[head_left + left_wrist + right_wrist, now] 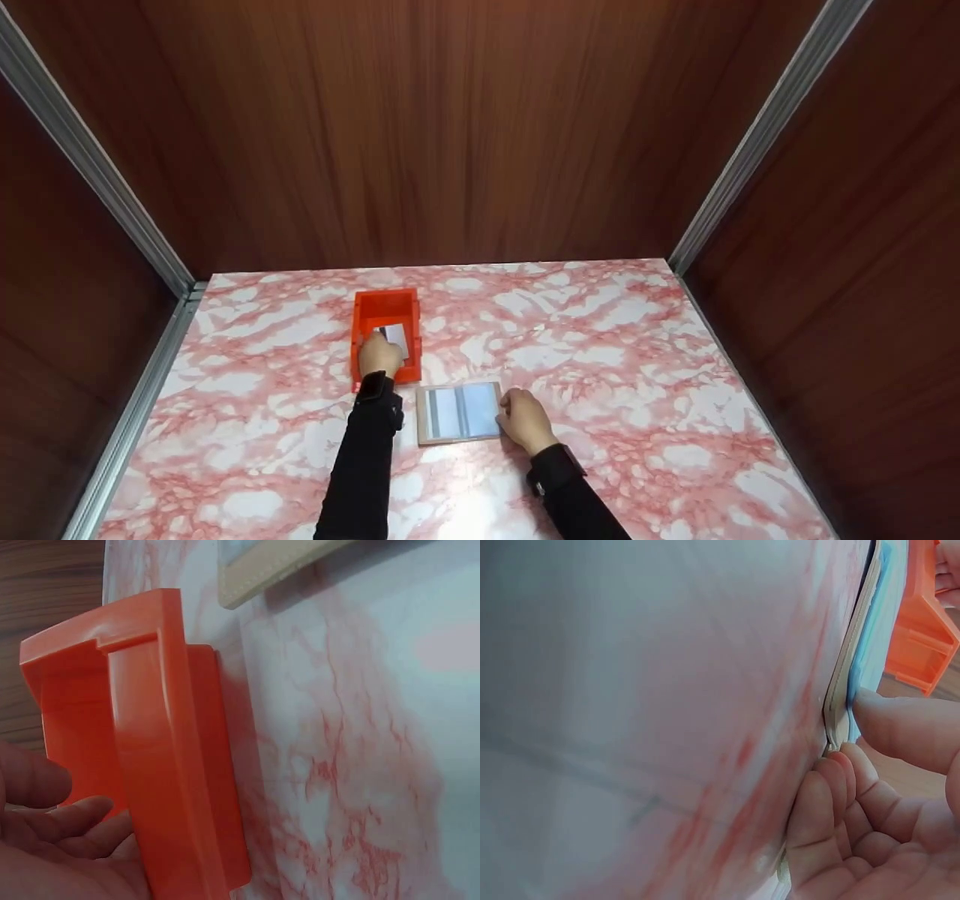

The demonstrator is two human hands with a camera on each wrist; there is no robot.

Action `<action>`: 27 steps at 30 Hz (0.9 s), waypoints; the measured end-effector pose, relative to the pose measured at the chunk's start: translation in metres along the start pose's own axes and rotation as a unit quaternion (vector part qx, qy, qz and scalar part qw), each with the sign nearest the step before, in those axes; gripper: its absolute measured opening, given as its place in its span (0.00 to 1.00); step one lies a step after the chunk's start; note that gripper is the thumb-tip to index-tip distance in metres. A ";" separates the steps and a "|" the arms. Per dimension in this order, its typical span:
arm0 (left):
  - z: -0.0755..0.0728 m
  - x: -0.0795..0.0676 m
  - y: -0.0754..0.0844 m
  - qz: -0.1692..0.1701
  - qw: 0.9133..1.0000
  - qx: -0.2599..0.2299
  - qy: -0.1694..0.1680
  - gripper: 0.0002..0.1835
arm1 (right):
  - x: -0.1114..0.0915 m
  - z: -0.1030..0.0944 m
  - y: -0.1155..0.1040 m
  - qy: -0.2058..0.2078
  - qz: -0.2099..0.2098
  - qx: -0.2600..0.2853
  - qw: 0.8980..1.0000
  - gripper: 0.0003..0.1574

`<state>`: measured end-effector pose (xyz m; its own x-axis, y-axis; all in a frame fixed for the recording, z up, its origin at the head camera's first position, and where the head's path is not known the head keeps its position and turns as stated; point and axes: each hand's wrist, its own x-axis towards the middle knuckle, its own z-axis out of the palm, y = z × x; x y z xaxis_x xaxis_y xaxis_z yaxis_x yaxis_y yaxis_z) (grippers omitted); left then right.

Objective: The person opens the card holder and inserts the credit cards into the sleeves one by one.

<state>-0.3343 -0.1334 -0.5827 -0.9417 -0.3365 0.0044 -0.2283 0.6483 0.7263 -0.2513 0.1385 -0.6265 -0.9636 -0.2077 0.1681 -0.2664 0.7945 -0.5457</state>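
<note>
A flat, stitched, tan-edged card holder point(459, 412) lay on the marbled bench point(637, 405), the right hand point(527, 421) pinching its edge; the left hand point(379, 355), fingers parted, sat inside an orange plastic bin point(386, 306) beside a pale card point(399, 342).

Left arm point(360, 469): reached forward, nearly straight | left hand point(380, 355): lay farther out than the right, fingers loosely bent, thumb apart from them | right arm point(581, 504): slanted inward from the lower right | right hand point(527, 421): fingers curled and bunched together, thumb extended just opposite them
</note>
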 end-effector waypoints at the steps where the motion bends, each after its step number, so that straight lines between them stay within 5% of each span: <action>1: 0.001 0.001 0.000 -0.003 1.000 0.007 -0.003 0.18 | 0.000 0.000 0.000 -0.001 0.001 0.000 1.000 0.12; 9: 0.004 0.004 0.001 -0.030 0.999 0.026 -0.032 0.23 | 0.000 0.001 0.000 0.008 -0.006 -0.006 1.000 0.12; 27: 0.006 0.003 0.000 -0.022 0.998 0.041 -0.049 0.23 | 0.000 0.000 0.000 -0.001 -0.006 0.002 1.000 0.13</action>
<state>-0.3386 -0.1310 -0.5868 -0.9494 -0.2991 -0.0963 -0.2849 0.6902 0.6652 -0.2509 0.1383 -0.6265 -0.9603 -0.2191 0.1725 -0.2784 0.7892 -0.5474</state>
